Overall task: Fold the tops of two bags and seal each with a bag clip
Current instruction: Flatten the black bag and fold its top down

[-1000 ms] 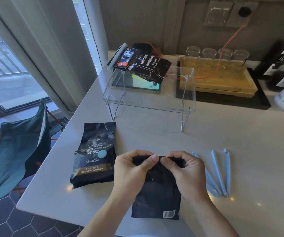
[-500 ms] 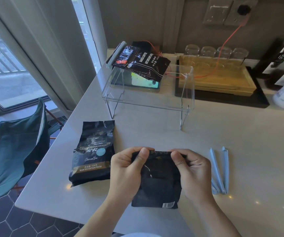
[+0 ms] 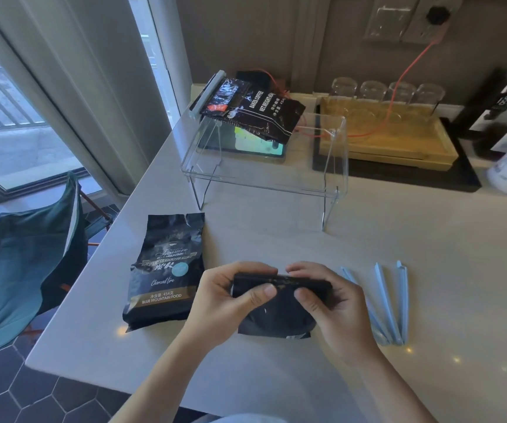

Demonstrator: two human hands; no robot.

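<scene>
Both hands [image 3: 279,296] pinch the dark bag's [image 3: 276,315] folded top (film looks soft, crinkly). Best gripped at fold ends; clips [image 3: 389,303] lie beside.

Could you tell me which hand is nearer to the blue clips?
Right. The right hand, holding the black bag, sits just beside the blue clips; the left hand grips the bag's far side.

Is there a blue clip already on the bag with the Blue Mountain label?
No, the labelled bag lies unclipped left of the hands, while the blue clips rest loose on the counter.
</scene>
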